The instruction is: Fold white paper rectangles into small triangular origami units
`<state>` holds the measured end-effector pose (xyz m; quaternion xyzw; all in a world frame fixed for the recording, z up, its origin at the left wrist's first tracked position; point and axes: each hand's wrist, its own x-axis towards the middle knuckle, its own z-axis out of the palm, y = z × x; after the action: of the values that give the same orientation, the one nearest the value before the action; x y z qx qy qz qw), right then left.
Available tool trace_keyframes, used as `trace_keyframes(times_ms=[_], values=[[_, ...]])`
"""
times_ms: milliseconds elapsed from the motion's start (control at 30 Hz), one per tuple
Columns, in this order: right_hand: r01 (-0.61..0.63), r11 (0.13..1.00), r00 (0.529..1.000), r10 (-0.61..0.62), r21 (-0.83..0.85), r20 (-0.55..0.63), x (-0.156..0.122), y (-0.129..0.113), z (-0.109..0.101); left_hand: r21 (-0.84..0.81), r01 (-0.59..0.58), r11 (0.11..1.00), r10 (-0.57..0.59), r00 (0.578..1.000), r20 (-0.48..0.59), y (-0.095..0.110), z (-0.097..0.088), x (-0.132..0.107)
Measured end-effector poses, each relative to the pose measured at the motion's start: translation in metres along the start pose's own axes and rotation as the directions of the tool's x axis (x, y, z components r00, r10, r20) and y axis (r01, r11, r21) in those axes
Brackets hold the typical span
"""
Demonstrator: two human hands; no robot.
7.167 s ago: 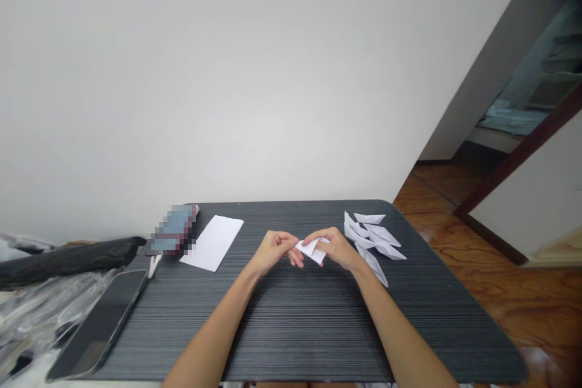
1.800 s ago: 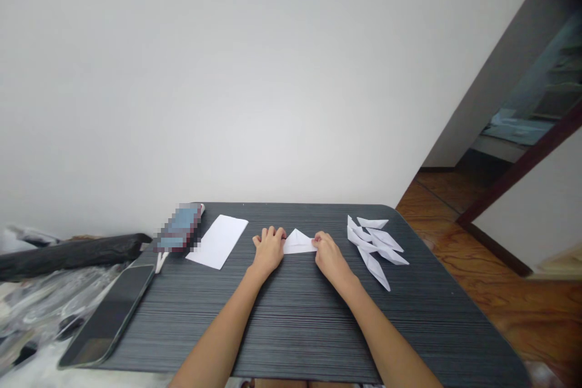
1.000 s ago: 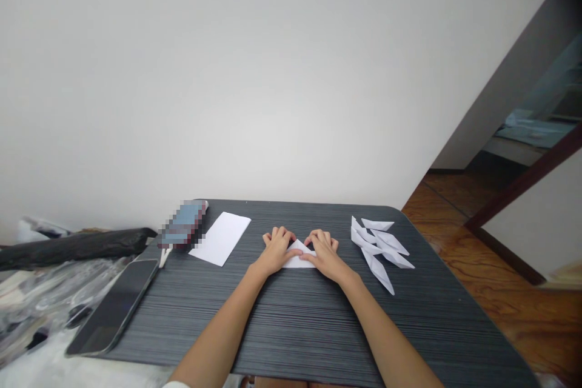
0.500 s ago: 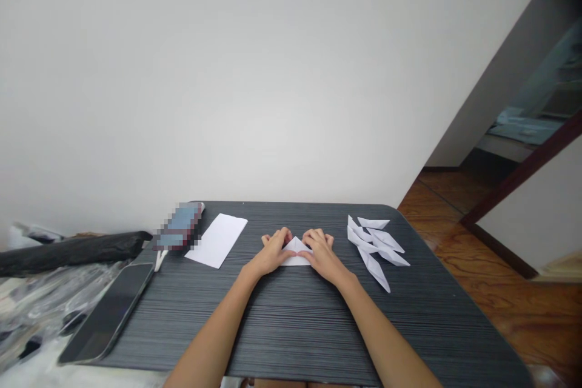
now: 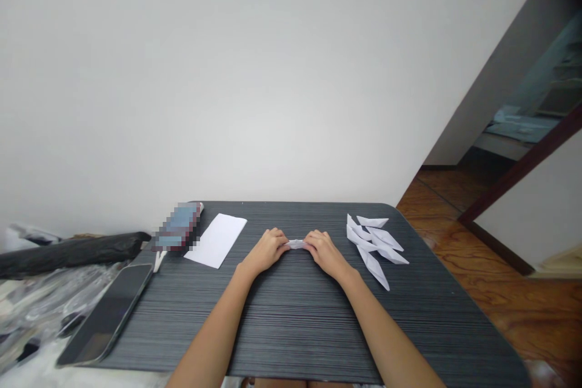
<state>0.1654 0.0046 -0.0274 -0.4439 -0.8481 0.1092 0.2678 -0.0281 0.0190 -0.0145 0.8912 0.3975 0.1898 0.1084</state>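
Both my hands rest on a dark ribbed table [image 5: 295, 321] near its far half. My left hand [image 5: 266, 250] and my right hand [image 5: 324, 251] have their fingers curled and pinch the two ends of a small folded white paper piece [image 5: 296, 244], which shows as a thin strip between them. A group of several finished folded white paper boats [image 5: 375, 245] lies just right of my right hand. A flat folded white sheet [image 5: 216, 240] lies to the left of my left hand.
A dark phone [image 5: 107, 314] lies at the table's left edge, with a pixelated object [image 5: 178, 228] beyond it. A long black bag [image 5: 68, 252] and clear plastic [image 5: 36, 309] lie left of the table. A wooden floor [image 5: 500, 273] and a doorway are at right.
The triangle of paper that lay flat under my fingers half a second ago is now folded narrow and pinched between both hands; my hands have drawn slightly apart.
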Motion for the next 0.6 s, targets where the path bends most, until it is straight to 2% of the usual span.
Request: trace_keyframes(times_ms=[100, 200, 367, 500, 600], values=[[-0.136, 0.988, 0.991, 0.136, 0.068, 0.002, 0.003, 0.006, 0.006, -0.118, 0.131, 0.984, -0.133, 0.991, -0.009, -0.006, 0.005, 0.003], [-0.255, 0.960, 0.966, 0.257, 0.115, 0.002, 0.005, 0.011, 0.011, -0.181, 0.251, 0.951, -0.263, 0.964, -0.043, -0.007, 0.008, 0.005], [-0.264, 0.961, 0.964, 0.267, 0.087, -0.022, 0.005, 0.010, 0.013, -0.010, 0.280, 0.960, -0.279, 0.956, -0.090, -0.002, 0.011, 0.005], [-0.240, 0.968, 0.969, 0.233, -0.076, -0.086, 0.002, 0.006, 0.011, 0.147, 0.319, 0.936, -0.303, 0.945, -0.123, 0.004, 0.012, 0.001], [-0.265, 0.945, 0.959, 0.240, -0.189, -0.149, 0.001, -0.001, 0.009, 0.194, 0.313, 0.930, -0.296, 0.949, -0.113, 0.010, 0.014, 0.000]])
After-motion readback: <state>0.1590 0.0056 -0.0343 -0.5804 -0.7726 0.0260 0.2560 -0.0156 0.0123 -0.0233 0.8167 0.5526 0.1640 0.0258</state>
